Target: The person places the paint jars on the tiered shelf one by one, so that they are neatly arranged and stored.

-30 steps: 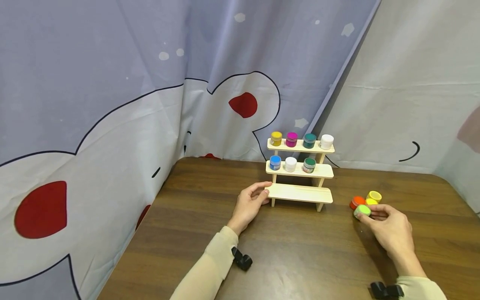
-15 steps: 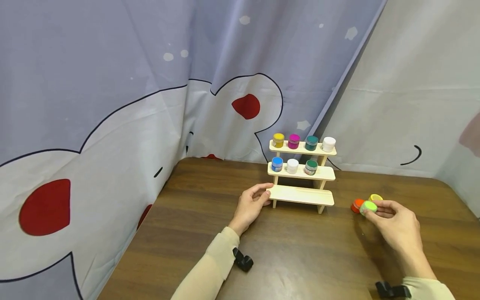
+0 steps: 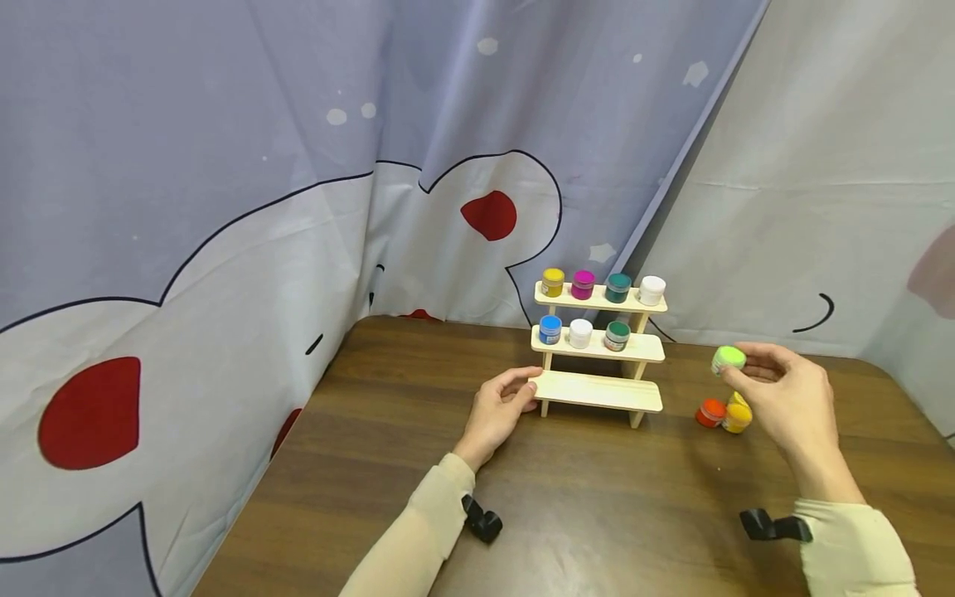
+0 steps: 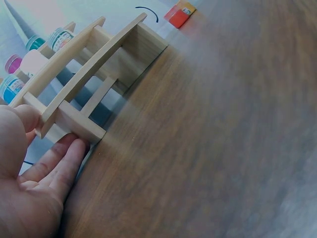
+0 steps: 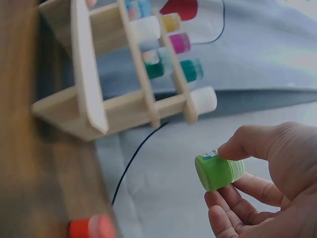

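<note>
In the head view my right hand (image 3: 791, 398) pinches a light green paint jar (image 3: 728, 359) between thumb and fingers, raised above the table. The right wrist view shows the jar (image 5: 218, 171) tipped on its side, its label under my thumb. At the left end of a three-tier wooden display stand (image 3: 597, 391), my left hand (image 3: 496, 412) grips the lowest shelf. In the left wrist view its thumb lies at the shelf end and its fingers are against the stand's leg (image 4: 79, 121). The lowest shelf is bare.
A blue, a white and a green jar (image 3: 617, 335) stand on the middle shelf; yellow, magenta, teal and white jars (image 3: 652, 290) line the top one. Right of the stand, a red jar (image 3: 711, 412) and yellow jars (image 3: 737, 417) cluster on the table. A patterned curtain (image 3: 448, 99) hangs behind.
My right hand has lifted the light green jar up off the table, away from the red and yellow jars, which now show more fully. My left hand has stayed at the stand.
</note>
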`<state>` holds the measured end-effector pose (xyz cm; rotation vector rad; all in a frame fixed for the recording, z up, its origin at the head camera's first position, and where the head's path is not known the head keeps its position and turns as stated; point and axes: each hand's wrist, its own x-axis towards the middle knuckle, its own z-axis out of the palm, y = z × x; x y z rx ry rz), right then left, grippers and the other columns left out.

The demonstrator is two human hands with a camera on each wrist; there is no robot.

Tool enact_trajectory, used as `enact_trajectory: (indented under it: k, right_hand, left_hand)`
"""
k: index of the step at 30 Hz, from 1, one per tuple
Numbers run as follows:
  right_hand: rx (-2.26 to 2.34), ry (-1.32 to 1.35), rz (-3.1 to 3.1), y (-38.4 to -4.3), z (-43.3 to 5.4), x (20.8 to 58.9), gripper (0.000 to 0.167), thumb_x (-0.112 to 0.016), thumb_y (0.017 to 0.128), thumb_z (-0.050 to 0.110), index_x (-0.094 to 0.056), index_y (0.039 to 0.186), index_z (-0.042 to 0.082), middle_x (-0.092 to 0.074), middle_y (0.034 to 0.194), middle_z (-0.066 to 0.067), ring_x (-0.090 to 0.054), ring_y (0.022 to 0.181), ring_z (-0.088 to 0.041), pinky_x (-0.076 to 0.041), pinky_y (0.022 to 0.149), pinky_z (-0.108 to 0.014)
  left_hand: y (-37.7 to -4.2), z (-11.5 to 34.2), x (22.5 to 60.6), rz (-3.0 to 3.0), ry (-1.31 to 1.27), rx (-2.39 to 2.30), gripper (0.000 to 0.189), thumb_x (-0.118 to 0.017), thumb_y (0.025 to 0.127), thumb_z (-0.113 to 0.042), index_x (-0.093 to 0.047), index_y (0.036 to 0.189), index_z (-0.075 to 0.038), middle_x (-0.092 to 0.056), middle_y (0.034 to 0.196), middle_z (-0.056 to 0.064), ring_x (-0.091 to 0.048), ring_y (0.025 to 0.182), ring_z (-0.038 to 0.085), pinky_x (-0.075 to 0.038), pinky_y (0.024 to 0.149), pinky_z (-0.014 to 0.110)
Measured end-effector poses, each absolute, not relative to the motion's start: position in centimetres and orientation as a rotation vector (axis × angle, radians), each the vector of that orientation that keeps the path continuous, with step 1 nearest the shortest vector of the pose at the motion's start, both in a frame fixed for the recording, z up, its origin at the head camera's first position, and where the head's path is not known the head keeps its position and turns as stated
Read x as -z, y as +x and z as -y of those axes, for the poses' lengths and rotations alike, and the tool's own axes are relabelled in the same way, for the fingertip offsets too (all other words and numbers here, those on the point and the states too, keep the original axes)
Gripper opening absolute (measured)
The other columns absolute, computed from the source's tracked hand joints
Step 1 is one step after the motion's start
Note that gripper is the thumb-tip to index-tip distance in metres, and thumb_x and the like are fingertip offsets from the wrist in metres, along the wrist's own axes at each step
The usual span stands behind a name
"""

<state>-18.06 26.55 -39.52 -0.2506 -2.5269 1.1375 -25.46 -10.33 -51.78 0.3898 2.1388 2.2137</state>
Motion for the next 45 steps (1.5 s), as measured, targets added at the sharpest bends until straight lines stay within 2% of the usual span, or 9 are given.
enact_trajectory:
  k: [6, 12, 18, 25, 30, 37, 45]
  right_hand:
    - [-1.218, -0.219, 2.485, -19.8, -24.4, 37.9, 0.052, -0.083, 0.101, 0.033, -0.072, 0.143, 0.004, -0.066, 0.094, 0.032, -0.065, 0.087, 0.017, -0.053, 0.075, -0.003]
    - [-1.26, -0.21, 2.457, -20.9, -22.7, 37.2, 0.049, -0.084, 0.101, 0.032, -0.074, 0.141, 0.006, -0.07, 0.099, 0.02, -0.067, 0.089, 0.008, -0.056, 0.073, -0.006]
    - [-1.23, -0.146, 2.449, -21.7, -21.7, 37.3, 0.047, -0.085, 0.1, 0.03, -0.075, 0.139, 0.006, -0.073, 0.099, 0.015, -0.068, 0.087, 0.008, -0.055, 0.07, -0.008]
    - [-1.212, -0.123, 2.496, -22.6, -20.7, 38.1, 0.047, -0.084, 0.101, 0.029, -0.075, 0.141, 0.006, -0.079, 0.112, -0.007, -0.066, 0.087, 0.01, -0.055, 0.068, -0.009]
    - [-1.212, -0.125, 2.52, -23.2, -20.1, 38.8, 0.048, -0.084, 0.101, 0.029, -0.075, 0.141, 0.006, -0.08, 0.121, -0.017, -0.064, 0.086, 0.013, -0.054, 0.068, -0.008]
    - [-1.166, -0.12, 2.537, -23.3, -19.9, 39.6, 0.048, -0.085, 0.1, 0.031, -0.076, 0.14, 0.006, -0.08, 0.121, -0.02, -0.061, 0.085, 0.015, -0.051, 0.07, -0.006]
    - [-1.155, -0.117, 2.529, -23.6, -19.5, 40.1, 0.046, -0.085, 0.1, 0.03, -0.076, 0.139, 0.005, -0.081, 0.119, -0.019, -0.062, 0.084, 0.015, -0.049, 0.072, -0.006]
  left_hand:
    - [-25.4, 10.5, 51.7, -2.142, 0.385, -2.215, 0.028, -0.069, 0.112, -0.012, -0.078, 0.139, -0.012, -0.074, 0.14, 0.014, -0.077, 0.117, 0.023, -0.068, 0.101, 0.041]
    - [-25.5, 10.3, 51.5, -2.144, 0.386, -2.205, 0.029, -0.069, 0.112, -0.012, -0.078, 0.139, -0.014, -0.074, 0.142, 0.009, -0.076, 0.119, 0.02, -0.068, 0.1, 0.038]
    - [-25.6, 10.3, 51.3, -2.183, 0.412, -2.201, 0.028, -0.068, 0.112, -0.012, -0.078, 0.139, -0.013, -0.074, 0.142, 0.009, -0.077, 0.117, 0.021, -0.069, 0.097, 0.035]
    - [-25.4, 10.4, 51.6, -2.187, 0.391, -2.193, 0.028, -0.069, 0.112, -0.013, -0.079, 0.138, -0.014, -0.073, 0.142, 0.009, -0.077, 0.116, 0.021, -0.069, 0.097, 0.036]
    - [-25.3, 10.5, 51.9, -2.175, 0.39, -2.202, 0.027, -0.069, 0.112, -0.013, -0.08, 0.137, -0.016, -0.073, 0.143, 0.008, -0.077, 0.117, 0.02, -0.069, 0.097, 0.035]
    - [-25.4, 10.3, 51.9, -2.166, 0.409, -2.205, 0.028, -0.069, 0.112, -0.012, -0.08, 0.137, -0.016, -0.074, 0.142, 0.007, -0.077, 0.116, 0.02, -0.069, 0.096, 0.034]
    - [-25.4, 10.3, 51.8, -2.166, 0.421, -2.217, 0.027, -0.069, 0.112, -0.012, -0.079, 0.137, -0.012, -0.073, 0.143, 0.012, -0.077, 0.117, 0.024, -0.069, 0.099, 0.04]
